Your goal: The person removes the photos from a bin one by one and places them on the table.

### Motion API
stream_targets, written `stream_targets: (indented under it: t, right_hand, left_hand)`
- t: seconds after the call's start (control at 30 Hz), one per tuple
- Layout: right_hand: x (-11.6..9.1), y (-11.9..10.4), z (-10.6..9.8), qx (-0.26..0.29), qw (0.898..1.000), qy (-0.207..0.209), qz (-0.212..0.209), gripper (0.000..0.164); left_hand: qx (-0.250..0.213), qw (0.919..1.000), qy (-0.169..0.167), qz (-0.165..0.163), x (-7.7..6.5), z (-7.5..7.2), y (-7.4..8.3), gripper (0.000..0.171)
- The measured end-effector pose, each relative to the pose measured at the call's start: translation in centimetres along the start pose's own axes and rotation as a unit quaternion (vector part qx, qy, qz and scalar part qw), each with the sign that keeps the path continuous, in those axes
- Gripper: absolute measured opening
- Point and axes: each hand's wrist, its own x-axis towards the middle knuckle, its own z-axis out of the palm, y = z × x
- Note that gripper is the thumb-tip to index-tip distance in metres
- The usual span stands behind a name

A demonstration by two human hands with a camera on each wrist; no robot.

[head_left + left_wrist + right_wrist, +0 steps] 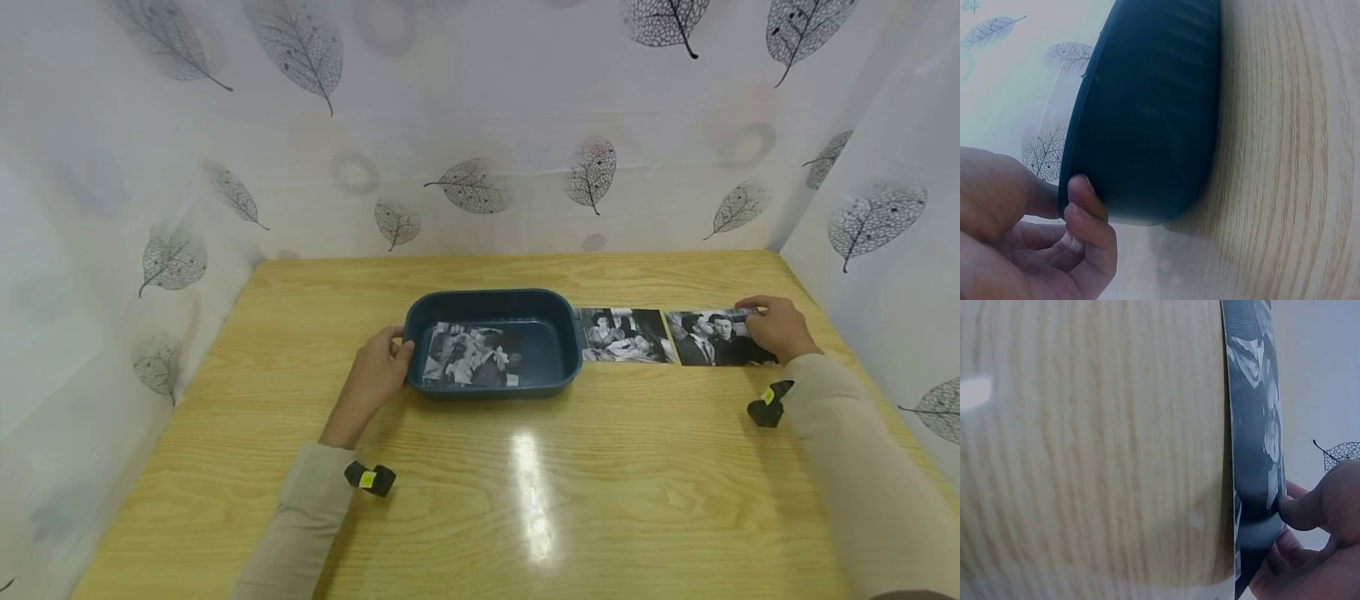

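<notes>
A dark blue rectangular basin [551,354] stands on the table with a black-and-white photo [472,357] lying inside it. My left hand [381,367] pinches the basin's left rim, thumb and fingers on either side of the wall in the left wrist view. To the right of the basin lie two more black-and-white photos in a row: a middle one [626,335] beside the basin's right wall, and a right-hand one [712,337] of two people. My right hand [780,327] pinches the far right end of that right-hand photo [1254,425] between thumb and fingers.
The wooden table [637,475] runs back to a white cloth [517,125] printed with leaves, which also hangs at both sides. A small black device with a yellow mark [371,479] sits on the left wrist, and a similar black device [769,404] on the right.
</notes>
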Motion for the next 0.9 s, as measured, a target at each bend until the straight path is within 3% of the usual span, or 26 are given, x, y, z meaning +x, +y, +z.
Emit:
stream_targets:
  t: [0.3,0.53,0.9]
  right_hand:
    - [-0.1,0.1,0.7,-0.077,0.996,0.044,-0.024,0.041]
    - [-0.4,-0.1,1.0,-0.066,0.997,0.048,0.013,0.04]
    - [-0.9,-0.4,1.1,-0.072,0.996,0.048,-0.006,0.04]
  left_hand:
    - [0.006,1.0,0.003,0.004,-0.1,-0.1,-0.1,0.044]
    - [0.006,1.0,0.003,0.005,-0.1,-0.1,-0.2,0.044]
    - [0.0,1.0,0.002,0.006,-0.1,-0.1,-0.1,0.045]
